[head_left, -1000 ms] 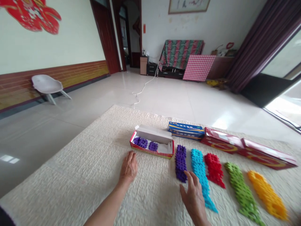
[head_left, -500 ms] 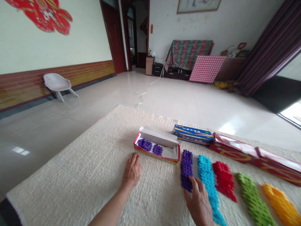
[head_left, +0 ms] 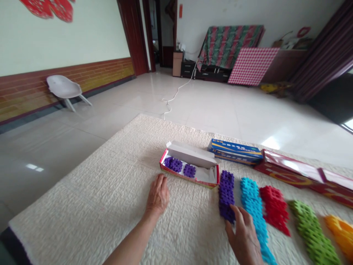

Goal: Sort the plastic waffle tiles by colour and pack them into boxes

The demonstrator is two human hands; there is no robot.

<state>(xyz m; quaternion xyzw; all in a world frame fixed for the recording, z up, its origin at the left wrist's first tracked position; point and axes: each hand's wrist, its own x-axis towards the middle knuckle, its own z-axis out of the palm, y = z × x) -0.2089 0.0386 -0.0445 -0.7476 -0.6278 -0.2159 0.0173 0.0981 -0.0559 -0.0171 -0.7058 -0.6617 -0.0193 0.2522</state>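
My left hand (head_left: 158,195) lies on the cream quilted cover with its fingers stretched out, holding nothing, just in front of an open box (head_left: 190,181). Several purple lattice building blocks (head_left: 175,165) sit in the left and middle of that box. To the right of the box runs a row of overlapping purple building blocks (head_left: 227,187). At the near end of this row, my right hand (head_left: 244,232) has its thumb and forefinger closed about the last purple block. Rows of light blue blocks (head_left: 255,209) and red blocks (head_left: 274,206) lie to its right.
Green blocks (head_left: 314,230) and yellow blocks (head_left: 340,230) continue the line rightward. Behind stand a blue box (head_left: 235,151) and two dark red boxes (head_left: 286,171). The cream quilted cover (head_left: 91,195) ends at a left edge above the tiled floor. A white chair (head_left: 64,88) stands by the wall.
The view has tilted down and turned slightly left, so the scene sits higher and the blocks farther right. Both hands keep nearly the same places beside the box and the purple row.
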